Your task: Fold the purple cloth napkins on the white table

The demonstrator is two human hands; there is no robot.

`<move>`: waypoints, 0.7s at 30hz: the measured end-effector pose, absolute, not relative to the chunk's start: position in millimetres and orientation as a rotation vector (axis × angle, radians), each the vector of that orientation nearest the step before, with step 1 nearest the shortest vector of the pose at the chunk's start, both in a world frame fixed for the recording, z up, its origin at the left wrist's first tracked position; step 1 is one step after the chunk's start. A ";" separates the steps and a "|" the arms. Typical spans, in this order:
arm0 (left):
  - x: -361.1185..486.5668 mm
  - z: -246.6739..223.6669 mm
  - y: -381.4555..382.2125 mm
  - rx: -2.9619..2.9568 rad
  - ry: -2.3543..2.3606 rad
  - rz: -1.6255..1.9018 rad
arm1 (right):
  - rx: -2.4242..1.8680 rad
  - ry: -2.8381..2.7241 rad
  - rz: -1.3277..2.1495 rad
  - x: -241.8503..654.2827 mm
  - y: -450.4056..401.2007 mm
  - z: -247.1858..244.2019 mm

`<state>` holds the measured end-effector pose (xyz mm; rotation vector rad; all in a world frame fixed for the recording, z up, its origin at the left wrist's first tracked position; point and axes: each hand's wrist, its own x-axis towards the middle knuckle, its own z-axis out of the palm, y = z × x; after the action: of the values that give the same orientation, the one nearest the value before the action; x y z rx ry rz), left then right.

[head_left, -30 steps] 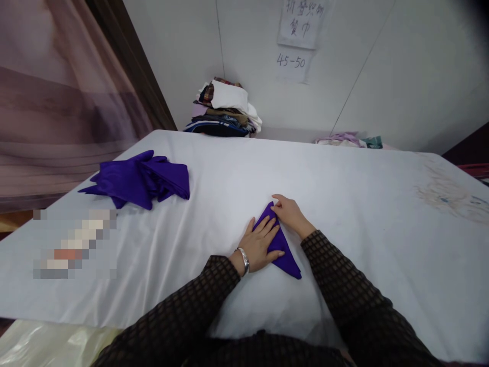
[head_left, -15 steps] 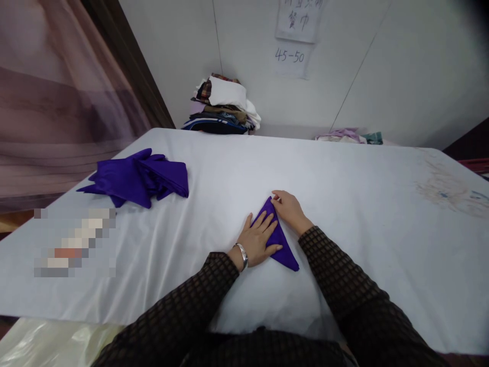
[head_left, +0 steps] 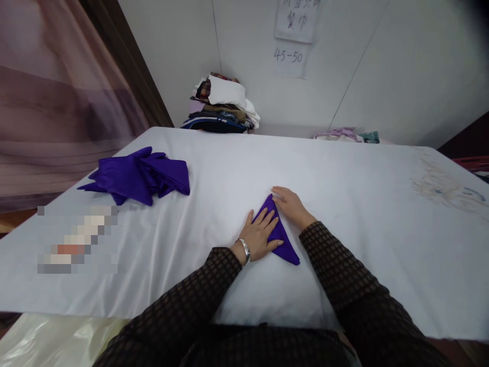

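A purple cloth napkin (head_left: 284, 245), folded into a triangle, lies flat on the white-covered table with its point facing away from me. Spread across its left and middle part is my left hand (head_left: 259, 237), palm down and fingers apart, hiding some of the cloth. My right hand (head_left: 292, 205) is at the far point of the triangle, on its right side. Its fingers are stretched out near the tip and grip nothing that I can see. Further left on the table is a loose heap of purple napkins (head_left: 141, 176).
White cloth (head_left: 229, 173) covers the table. Against the wall are a stack of folded clothes (head_left: 225, 102) and a low pile of fabric (head_left: 340, 134). A blurred-out patch (head_left: 78, 239) lies at left, beside a curtain (head_left: 76, 102). Paper signs (head_left: 289, 57) hang on the wall.
The fingers of my right hand, bent at the napkin's tip before, have straightened and sit just beside it. My left hand stays on the cloth. The view has shifted slightly.
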<state>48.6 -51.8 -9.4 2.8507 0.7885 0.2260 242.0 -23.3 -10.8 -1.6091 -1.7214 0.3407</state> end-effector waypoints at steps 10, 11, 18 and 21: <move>51.2 -8.1 -51.6 2.840 0.840 0.190 | -1.853 -1.610 0.754 241.0 -120.7 21.6; 51.7 -8.1 -51.5 2.838 0.847 0.186 | -1.846 -1.583 0.781 240.3 -135.0 21.4; 54.5 -7.3 -49.2 2.839 0.886 0.141 | -1.835 -1.338 0.874 229.6 -207.4 13.8; 55.0 -6.7 -48.7 2.843 0.904 0.138 | -1.840 -1.330 0.857 221.6 -219.9 10.0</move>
<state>55.0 -48.7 -6.7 2.8433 0.9043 0.1382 221.6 -219.9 10.0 -1.8403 -1.3301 0.8575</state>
